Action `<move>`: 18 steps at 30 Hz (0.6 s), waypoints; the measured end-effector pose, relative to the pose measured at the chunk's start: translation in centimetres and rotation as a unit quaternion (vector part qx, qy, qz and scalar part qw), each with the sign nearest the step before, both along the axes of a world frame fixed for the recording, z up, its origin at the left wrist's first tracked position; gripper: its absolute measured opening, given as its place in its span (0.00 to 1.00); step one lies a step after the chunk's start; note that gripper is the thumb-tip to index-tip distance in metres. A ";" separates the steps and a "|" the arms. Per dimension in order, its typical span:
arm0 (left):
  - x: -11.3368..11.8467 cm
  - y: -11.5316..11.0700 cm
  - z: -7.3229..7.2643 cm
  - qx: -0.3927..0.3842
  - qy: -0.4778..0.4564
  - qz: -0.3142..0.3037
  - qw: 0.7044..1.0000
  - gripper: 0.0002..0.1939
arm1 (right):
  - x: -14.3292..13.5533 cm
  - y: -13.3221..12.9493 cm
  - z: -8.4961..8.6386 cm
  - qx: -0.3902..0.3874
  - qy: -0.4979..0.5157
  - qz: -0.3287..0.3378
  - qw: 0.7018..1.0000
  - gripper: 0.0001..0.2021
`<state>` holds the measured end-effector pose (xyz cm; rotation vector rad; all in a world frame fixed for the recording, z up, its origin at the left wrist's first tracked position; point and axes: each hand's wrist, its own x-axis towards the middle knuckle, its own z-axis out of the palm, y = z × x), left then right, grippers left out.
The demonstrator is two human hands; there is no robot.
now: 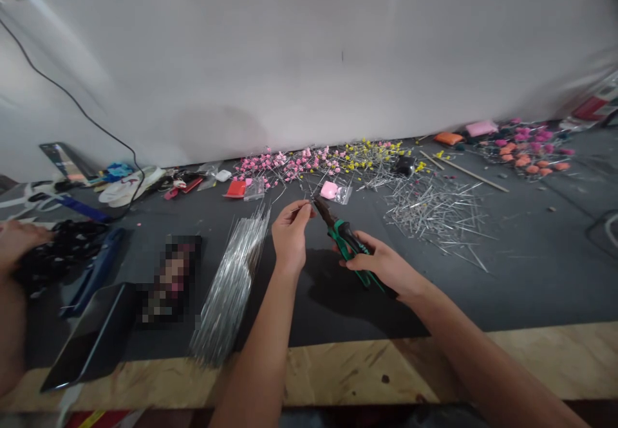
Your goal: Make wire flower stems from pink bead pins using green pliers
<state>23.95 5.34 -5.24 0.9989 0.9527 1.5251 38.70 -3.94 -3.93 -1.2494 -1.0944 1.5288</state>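
My left hand pinches a thin wire near the centre of the view. Wrapped around green and black pliers is my right hand; the pliers' jaws meet the wire beside my left fingertips. A long bundle of straight silvery wires lies left of my left forearm. Behind my hands are many wires with pink tips and others with yellow tips. To the right of the pliers spreads a loose pile of short wires. A pink packet rests just beyond the pliers' jaws.
Phones and a blue tool lie at the left, where another person's hand rests by dark patterned cloth. Orange and magenta tipped wires and a wooden stick are at the right. A wall stands behind.
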 end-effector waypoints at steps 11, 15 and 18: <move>0.3 -0.5 0.7 0.022 0.006 0.018 1.000 0.09 | 0.0 -0.2 0.5 0.052 0.014 -0.008 0.999 0.15; 0.4 -0.6 1.0 0.025 0.015 0.044 0.999 0.09 | -0.1 -0.2 0.6 0.065 0.004 0.007 0.998 0.10; 0.5 -0.7 1.0 0.031 0.016 0.055 0.998 0.08 | -0.3 -0.4 0.6 0.036 0.010 0.015 0.999 0.12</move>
